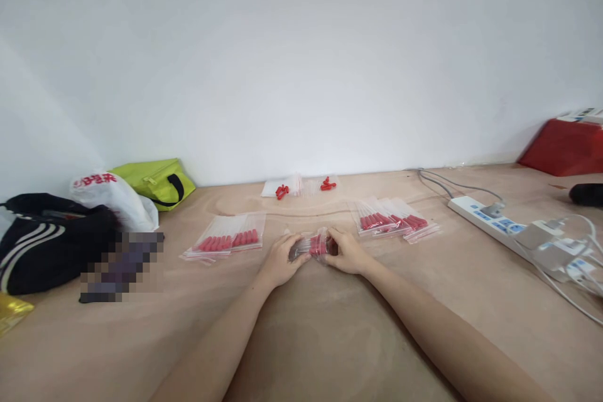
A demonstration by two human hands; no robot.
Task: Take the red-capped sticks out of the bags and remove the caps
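Note:
Between my two hands is a small clear plastic bag [316, 245] with several red pieces inside. My left hand [281, 260] grips its left end between thumb and fingers. The fingers of my right hand [349, 253] close on the right end. Left of them lie overlapping zip bags [229, 239] with rows of red, stick-like pieces in them. More zip bags [392, 220] of the same kind are fanned out on the right. Loose small red pieces [281, 191] rest on clear bags near the wall, with another little pile [327, 184] beside them.
A white power strip [480, 213] with plugged-in chargers and cables runs along the right. A red bag [565, 147] stands at the back right. On the left are a black bag [51, 251], a white plastic bag [115, 201] and a lime-green pouch [157, 179]. The wall borders the tabletop.

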